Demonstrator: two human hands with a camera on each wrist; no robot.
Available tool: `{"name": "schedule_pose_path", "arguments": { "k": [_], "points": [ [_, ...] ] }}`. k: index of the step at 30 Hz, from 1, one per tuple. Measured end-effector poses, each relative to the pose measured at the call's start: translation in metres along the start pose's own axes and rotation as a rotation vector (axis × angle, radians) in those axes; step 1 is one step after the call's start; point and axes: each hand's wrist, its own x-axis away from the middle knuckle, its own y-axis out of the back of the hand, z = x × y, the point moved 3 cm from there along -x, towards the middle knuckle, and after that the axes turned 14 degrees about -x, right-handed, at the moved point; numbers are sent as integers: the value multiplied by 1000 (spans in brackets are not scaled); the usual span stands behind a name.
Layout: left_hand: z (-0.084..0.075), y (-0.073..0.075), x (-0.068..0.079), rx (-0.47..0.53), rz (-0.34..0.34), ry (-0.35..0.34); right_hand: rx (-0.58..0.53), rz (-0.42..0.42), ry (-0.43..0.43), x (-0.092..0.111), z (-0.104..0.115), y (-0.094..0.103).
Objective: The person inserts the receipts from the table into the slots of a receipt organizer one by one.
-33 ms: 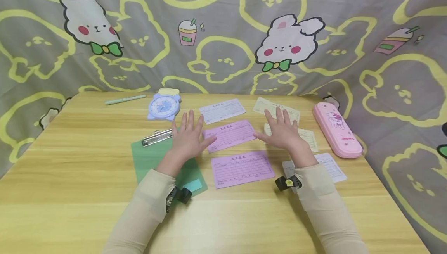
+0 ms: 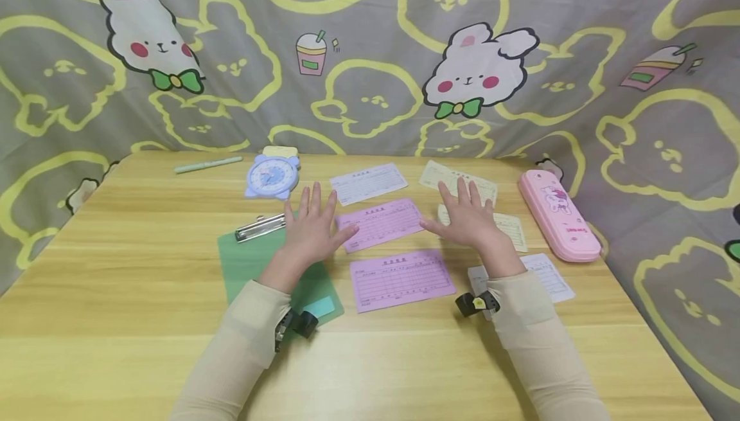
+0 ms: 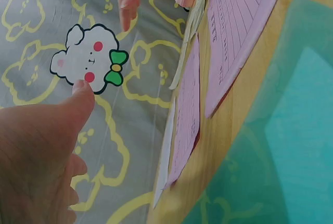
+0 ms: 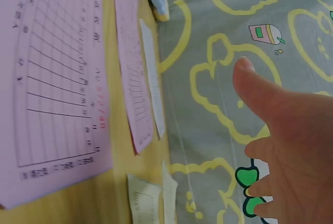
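My left hand (image 2: 309, 233) hovers palm down with fingers spread over the green clipboard (image 2: 245, 267), overlapping the end of its metal clip (image 2: 254, 231). Nothing is in its grasp. Likewise spread and holding nothing, my right hand (image 2: 469, 223) is above two pale yellow slips (image 2: 511, 228), partly hiding them. Between the hands lie two pink printed form slips (image 2: 401, 283), one behind the other. A white form slip (image 2: 368, 183) lies behind these. Further white slips (image 2: 548, 277) are partly covered by my right wrist. In the wrist views the left thumb (image 3: 78, 104) and right thumb (image 4: 255, 86) stick out.
A pink pencil case (image 2: 557, 215) lies along the right edge. At the back left are a blue clock-shaped item (image 2: 272, 177), a yellow object (image 2: 280, 150) behind it and a green pen (image 2: 208, 164). A patterned curtain (image 2: 370, 42) hangs behind the wooden table (image 2: 133, 292).
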Motion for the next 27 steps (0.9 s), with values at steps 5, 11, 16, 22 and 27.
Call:
{"name": "schedule_pose_path", "arguments": {
  "k": [5,11,16,22,27],
  "points": [
    [2,-1,0,-2,2,5,-10,6,6,0,0,-3],
    [9,-1,0,19,10,20,-18,-24,38,4,-6,1],
    [25,0,3,60,-6,41,-24,-46,79,16,-23,11],
    [55,-2,11,133,-32,62,-103,-69,132,39,-53,26],
    [82,-6,21,178,-49,94,-191,-128,232,58,-78,35]
  ]
}}
